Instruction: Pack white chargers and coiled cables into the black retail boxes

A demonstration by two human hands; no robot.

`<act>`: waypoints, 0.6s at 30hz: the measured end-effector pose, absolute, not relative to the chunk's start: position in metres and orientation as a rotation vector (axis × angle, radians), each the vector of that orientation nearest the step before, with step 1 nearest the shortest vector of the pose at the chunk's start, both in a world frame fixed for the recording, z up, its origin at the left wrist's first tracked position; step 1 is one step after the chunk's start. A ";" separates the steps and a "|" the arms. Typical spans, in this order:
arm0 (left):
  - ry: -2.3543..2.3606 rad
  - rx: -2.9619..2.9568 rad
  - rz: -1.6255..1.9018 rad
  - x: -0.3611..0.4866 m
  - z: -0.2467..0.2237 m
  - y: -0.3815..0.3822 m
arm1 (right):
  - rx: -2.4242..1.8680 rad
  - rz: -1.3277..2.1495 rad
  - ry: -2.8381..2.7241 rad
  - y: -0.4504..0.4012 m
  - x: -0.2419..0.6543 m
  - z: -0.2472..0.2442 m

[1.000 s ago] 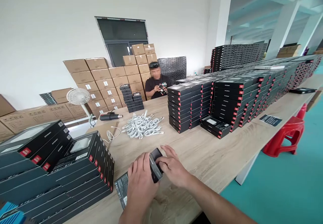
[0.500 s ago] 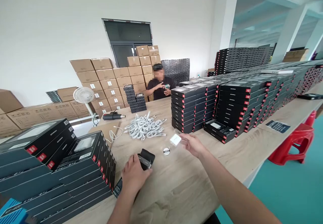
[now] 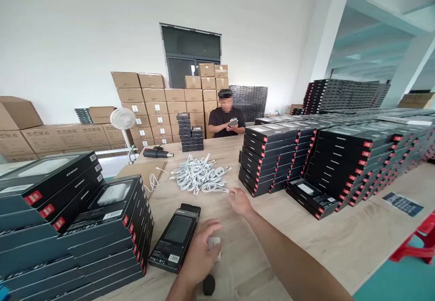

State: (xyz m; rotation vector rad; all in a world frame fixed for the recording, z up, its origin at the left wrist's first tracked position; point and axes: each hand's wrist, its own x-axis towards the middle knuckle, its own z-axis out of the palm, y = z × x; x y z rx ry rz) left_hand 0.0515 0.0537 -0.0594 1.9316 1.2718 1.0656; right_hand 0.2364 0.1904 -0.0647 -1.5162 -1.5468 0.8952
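A black box with a window (image 3: 177, 231) lies on the table, its flap end pointing away. Just right of it, my left hand (image 3: 203, 249) hovers with fingers apart, over or at a small white square item (image 3: 215, 246) that it partly covers. Below that hand is a round black piece (image 3: 209, 285). My right hand (image 3: 240, 201) is at the right edge of the pile of white cables (image 3: 200, 174), fingers bent together at a cable end; what they pinch is too small to tell.
Stacks of black boxes stand at the left (image 3: 112, 228) and right (image 3: 272, 156). A heat gun (image 3: 158, 152), a fan (image 3: 123, 119) and a small black stack (image 3: 190, 133) are further back. Across the table a person (image 3: 227, 117) holds a small object.
My left hand has let go of the black box and moved right. My right hand has left the white square item and reached the cables. The view has turned slightly.
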 end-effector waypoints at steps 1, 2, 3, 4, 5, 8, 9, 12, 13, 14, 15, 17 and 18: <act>1.257 1.923 1.060 0.052 -0.061 0.052 | -1.566 0.832 -1.527 0.202 0.234 -0.066; 1.239 1.908 1.052 0.053 -0.062 0.051 | -1.606 0.787 -1.509 0.213 0.232 -0.067; 1.223 1.886 1.045 0.055 -0.062 0.051 | -1.634 0.757 -1.494 0.221 0.230 -0.070; 1.214 1.855 1.039 0.056 -0.061 0.050 | -1.650 0.739 -1.480 0.227 0.227 -0.072; 1.215 1.817 1.035 0.056 -0.060 0.050 | -1.652 0.732 -1.467 0.231 0.226 -0.075; 1.264 1.689 1.066 0.056 -0.059 0.052 | -1.586 0.729 -1.412 0.237 0.230 -0.079; 1.296 1.636 1.098 0.054 -0.059 0.054 | -1.547 0.725 -1.385 0.238 0.235 -0.078; 1.385 1.476 1.185 0.050 -0.064 0.061 | -1.409 0.718 -1.296 0.239 0.252 -0.065; 1.402 1.443 1.193 0.049 -0.065 0.063 | -1.366 0.724 -1.273 0.240 0.258 -0.059; 1.408 1.430 1.193 0.049 -0.067 0.064 | -1.331 0.736 -1.251 0.241 0.264 -0.053; 1.405 1.436 1.188 0.048 -0.067 0.065 | -1.301 0.750 -1.230 0.241 0.268 -0.046; 1.394 1.466 1.179 0.048 -0.066 0.063 | -1.239 0.779 -1.177 0.239 0.273 -0.035; 1.393 1.481 1.172 0.048 -0.065 0.062 | -1.201 0.797 -1.146 0.236 0.274 -0.031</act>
